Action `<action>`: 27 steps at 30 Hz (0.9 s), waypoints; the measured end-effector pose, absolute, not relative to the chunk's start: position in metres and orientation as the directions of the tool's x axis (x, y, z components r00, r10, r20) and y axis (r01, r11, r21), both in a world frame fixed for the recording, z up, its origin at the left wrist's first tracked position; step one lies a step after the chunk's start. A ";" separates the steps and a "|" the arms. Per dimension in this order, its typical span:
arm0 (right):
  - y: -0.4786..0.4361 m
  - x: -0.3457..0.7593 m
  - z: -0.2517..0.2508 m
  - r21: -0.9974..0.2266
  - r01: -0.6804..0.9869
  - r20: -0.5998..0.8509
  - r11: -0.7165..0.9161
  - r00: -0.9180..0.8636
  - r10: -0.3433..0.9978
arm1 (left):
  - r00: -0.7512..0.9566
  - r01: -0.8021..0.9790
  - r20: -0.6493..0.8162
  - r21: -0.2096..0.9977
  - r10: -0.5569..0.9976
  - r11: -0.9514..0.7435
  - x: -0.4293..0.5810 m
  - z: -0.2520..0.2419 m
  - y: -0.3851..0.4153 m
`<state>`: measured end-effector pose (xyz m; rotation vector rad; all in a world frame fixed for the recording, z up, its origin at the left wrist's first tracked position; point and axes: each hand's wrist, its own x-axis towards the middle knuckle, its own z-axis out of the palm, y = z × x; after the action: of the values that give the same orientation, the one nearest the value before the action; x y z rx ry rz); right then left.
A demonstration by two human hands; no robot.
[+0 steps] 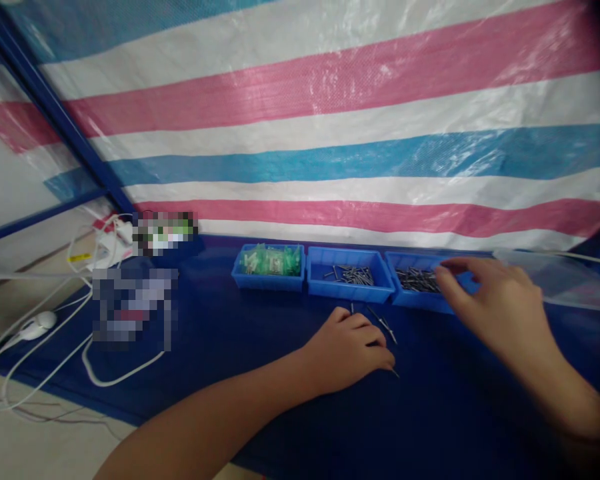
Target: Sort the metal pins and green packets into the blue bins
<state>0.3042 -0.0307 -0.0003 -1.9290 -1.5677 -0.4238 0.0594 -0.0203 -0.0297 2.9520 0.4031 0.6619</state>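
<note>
My left hand rests low over the blue tabletop with its fingers curled. The tip of a thin metal pin, like a blind rivet, sticks out past my thumb. Just beyond the fingers lie a few loose metal pins. My right hand hovers at the right blue bin, which holds a heap of dark metal pins. Its thumb and forefinger come together at the tips; anything between them is hidden. The middle blue bin contains a smaller pile of silver pins.
A third blue bin on the left holds green plastic packets. White cables and a power strip lie at the table's left end. Behind hangs a striped plastic sheet. Clear plastic lies at the right.
</note>
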 end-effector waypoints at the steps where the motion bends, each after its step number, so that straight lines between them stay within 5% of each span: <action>1: -0.032 0.298 0.000 -0.271 0.962 0.606 -0.040 0.203 0.769 | 0.870 0.250 0.407 0.125 0.279 -0.960 0.060 -0.030 -0.021; 4: -0.038 0.279 0.001 -0.373 0.911 0.586 0.174 0.086 0.806 | 0.841 0.312 0.409 0.166 0.353 -0.935 0.058 -0.025 -0.022; 9: -0.048 0.248 -0.003 -0.585 0.720 0.368 0.374 -0.176 0.913 | 0.601 0.317 0.451 0.623 0.660 -0.715 0.054 -0.011 -0.021; 12: -0.052 0.233 -0.007 -0.678 0.642 0.267 0.359 -0.241 0.933 | 0.468 0.271 0.421 0.768 0.777 -0.580 0.054 -0.008 -0.021; 20: -0.053 0.222 -0.005 -0.888 0.368 0.187 0.276 -0.260 0.947 | 0.411 0.207 0.472 0.785 0.780 -0.584 0.054 -0.006 -0.023; 27: -0.054 0.221 -0.004 -0.927 0.301 0.138 0.226 -0.285 0.948 | 0.419 0.173 0.454 0.810 0.786 -0.560 0.053 -0.003 -0.022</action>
<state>0.2213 -0.0544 -0.0044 -1.1666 -1.7381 1.0739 0.0531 -0.0220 -0.0032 1.9862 0.8107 1.1367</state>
